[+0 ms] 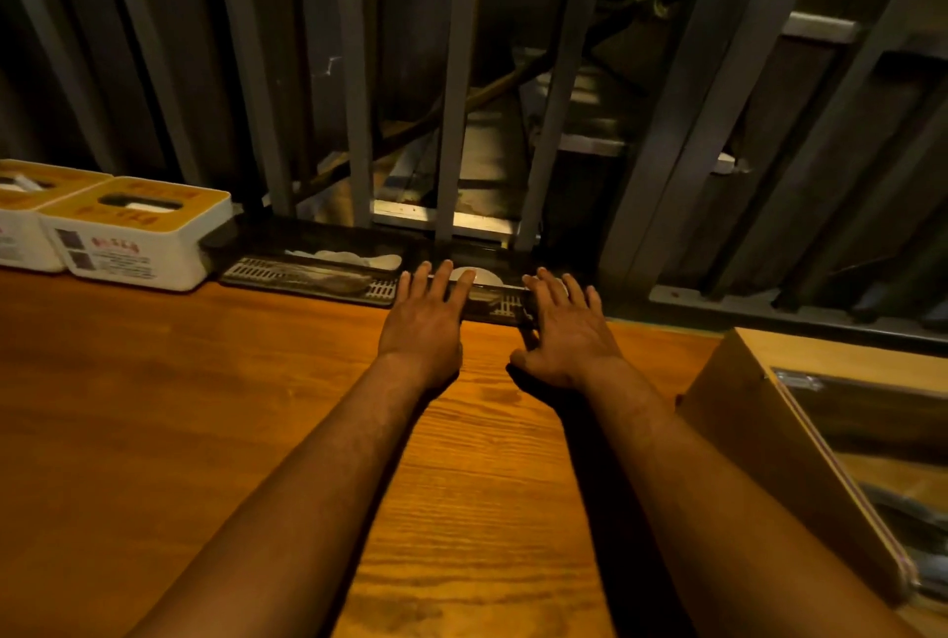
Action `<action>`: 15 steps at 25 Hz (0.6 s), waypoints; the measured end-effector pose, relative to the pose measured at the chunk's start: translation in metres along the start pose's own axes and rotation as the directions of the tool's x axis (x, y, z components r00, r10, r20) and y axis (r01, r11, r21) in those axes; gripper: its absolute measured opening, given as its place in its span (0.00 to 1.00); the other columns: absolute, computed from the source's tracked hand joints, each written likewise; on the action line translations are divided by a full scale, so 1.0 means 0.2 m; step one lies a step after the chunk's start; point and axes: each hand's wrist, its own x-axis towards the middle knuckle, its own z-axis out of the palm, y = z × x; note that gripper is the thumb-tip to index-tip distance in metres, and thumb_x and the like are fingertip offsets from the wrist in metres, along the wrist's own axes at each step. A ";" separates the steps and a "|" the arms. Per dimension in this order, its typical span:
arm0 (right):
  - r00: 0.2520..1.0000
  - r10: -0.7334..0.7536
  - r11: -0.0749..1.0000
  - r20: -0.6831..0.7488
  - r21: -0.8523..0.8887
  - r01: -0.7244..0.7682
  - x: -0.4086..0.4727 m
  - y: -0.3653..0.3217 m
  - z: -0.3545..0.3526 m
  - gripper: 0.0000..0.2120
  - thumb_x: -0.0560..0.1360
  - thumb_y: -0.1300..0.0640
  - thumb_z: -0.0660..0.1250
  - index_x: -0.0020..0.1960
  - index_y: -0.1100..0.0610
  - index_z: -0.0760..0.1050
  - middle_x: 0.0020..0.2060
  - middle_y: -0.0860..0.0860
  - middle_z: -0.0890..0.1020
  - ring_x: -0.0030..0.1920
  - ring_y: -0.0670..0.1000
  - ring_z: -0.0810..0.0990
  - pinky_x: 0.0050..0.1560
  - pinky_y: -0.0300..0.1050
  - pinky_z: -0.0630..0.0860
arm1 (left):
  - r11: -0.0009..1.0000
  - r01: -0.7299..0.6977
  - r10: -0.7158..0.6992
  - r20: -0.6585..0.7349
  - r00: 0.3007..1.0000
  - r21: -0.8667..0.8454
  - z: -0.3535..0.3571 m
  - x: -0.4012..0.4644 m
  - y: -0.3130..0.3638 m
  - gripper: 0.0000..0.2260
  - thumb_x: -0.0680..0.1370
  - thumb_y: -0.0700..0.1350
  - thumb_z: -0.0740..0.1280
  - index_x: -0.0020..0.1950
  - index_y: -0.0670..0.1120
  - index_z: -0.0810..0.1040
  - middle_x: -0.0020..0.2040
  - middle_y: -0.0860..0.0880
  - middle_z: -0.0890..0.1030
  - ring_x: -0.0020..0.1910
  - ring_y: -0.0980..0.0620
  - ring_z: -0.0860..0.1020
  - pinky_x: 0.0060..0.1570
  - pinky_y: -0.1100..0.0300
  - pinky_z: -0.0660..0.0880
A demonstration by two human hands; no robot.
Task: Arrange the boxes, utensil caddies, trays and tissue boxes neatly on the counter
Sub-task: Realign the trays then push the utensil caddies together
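Head view, counted. We log two tissue boxes, two dark utensil trays, one wooden box, two bare hands.

Tissue boxes: the nearer tissue box sits at nine o'clock on the wooden counter, white-walled with a yellow-orange top, a dark oval slot and red print on its front. The second tissue box touches it on the left and is cut by the frame edge.

Utensil trays: the left utensil tray lies along the counter's far edge at eleven o'clock, just beside the nearer tissue box. It is dark and translucent, with a white slatted floor and pale spoon-like pieces inside; what they are we cannot tell exactly. The right utensil tray lies at twelve o'clock, end to end with the first.

Hands: our left hand lies flat, fingers spread, tips over the right tray's near rim. Our right hand is likewise spread, fingers on the tray's right end, thumb on the counter. Neither hand grips anything.

Surroundings: grey metal railing bars rise directly behind the trays. A wooden box stands at three o'clock, well apart from the trays, its contents unclear.
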 end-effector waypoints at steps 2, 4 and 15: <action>0.998 0.000 1.000 0.067 0.000 0.000 0.00 0.01 -0.05 0.51 0.67 0.39 0.71 0.79 0.49 0.46 0.80 0.53 0.48 0.79 0.59 0.45 0.76 0.62 0.44 | 1.000 0.014 -0.017 0.084 0.996 0.026 -0.05 0.00 0.02 0.40 0.75 0.47 0.66 0.80 0.52 0.43 0.80 0.42 0.46 0.78 0.39 0.44 0.76 0.41 0.44; 0.992 0.023 1.000 0.120 -0.005 -0.023 -0.01 0.00 -0.13 0.48 0.69 0.41 0.71 0.79 0.47 0.45 0.80 0.54 0.48 0.78 0.60 0.46 0.75 0.65 0.46 | 0.999 0.016 -0.021 0.105 0.994 0.047 -0.13 -0.03 0.05 0.38 0.77 0.49 0.64 0.80 0.51 0.44 0.80 0.41 0.48 0.78 0.38 0.46 0.76 0.41 0.45; 0.969 -0.025 0.949 -0.245 0.300 0.101 -1.05 0.10 -0.64 0.20 0.73 0.47 0.66 0.64 0.45 0.76 0.60 0.51 0.78 0.60 0.55 0.76 0.58 0.49 0.74 | 0.984 -0.041 -0.004 -0.256 0.967 -0.172 -0.74 -0.84 0.81 0.15 0.78 0.54 0.62 0.64 0.56 0.77 0.60 0.52 0.80 0.61 0.50 0.75 0.65 0.49 0.66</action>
